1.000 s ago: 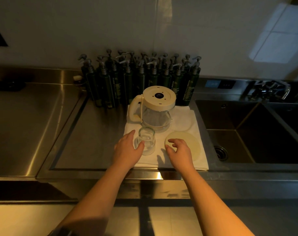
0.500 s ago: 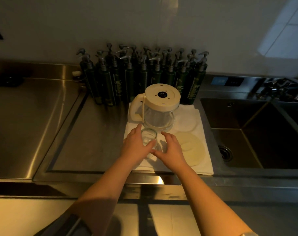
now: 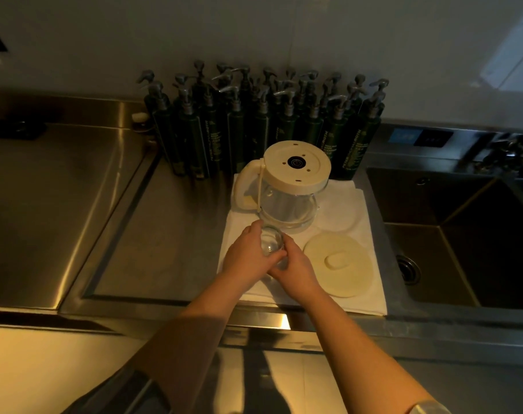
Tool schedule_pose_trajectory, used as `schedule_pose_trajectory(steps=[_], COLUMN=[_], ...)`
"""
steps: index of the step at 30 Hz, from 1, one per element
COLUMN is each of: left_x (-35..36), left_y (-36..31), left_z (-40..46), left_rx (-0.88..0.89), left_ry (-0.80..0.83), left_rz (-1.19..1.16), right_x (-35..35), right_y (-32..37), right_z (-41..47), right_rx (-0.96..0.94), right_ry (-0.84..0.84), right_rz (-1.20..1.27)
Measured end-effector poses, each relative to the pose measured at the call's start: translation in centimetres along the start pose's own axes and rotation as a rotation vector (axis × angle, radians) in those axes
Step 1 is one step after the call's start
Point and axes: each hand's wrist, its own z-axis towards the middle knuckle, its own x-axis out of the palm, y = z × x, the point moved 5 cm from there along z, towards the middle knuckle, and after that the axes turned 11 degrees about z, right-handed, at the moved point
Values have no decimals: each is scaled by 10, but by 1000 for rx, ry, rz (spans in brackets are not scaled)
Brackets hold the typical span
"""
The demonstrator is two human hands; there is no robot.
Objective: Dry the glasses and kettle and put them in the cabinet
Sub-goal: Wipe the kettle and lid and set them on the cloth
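Now both hands, left hand and right hand, grasp the glass over the white cloth; just behind it stands the upturned kettle, its lid beside, pump bottles at the worktop's back edge.

Both hands hide the glass's lower part (bottle labels too blurred to read).

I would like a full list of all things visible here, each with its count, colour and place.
glass: one, clear, over the towel, held between both hands
kettle: one, cream and clear, upside down on the towel's far part
lid: one, cream, flat on the towel, right of the glass
towel: one, white, on the counter left of the sink
pump bottles: many, dark green, along the wall
sink: one, steel, right
left hand: grips the glass
right hand: grips the glass
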Motion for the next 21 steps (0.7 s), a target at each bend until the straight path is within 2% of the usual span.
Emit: schedule_pose_trajectory(steps=[7,21], left_x=[-9,-50], left_y=[2,-10], left_z=[-8,-29], left_rx=[30,91], left_ry=[-32,-156], left_rz=[-16,-93], right_x=[1,-7], right_y=[0,31], right_z=[-2,-14], right_rx=[-34,-285], right_ry=[0,-62], right_rz=[10,-104])
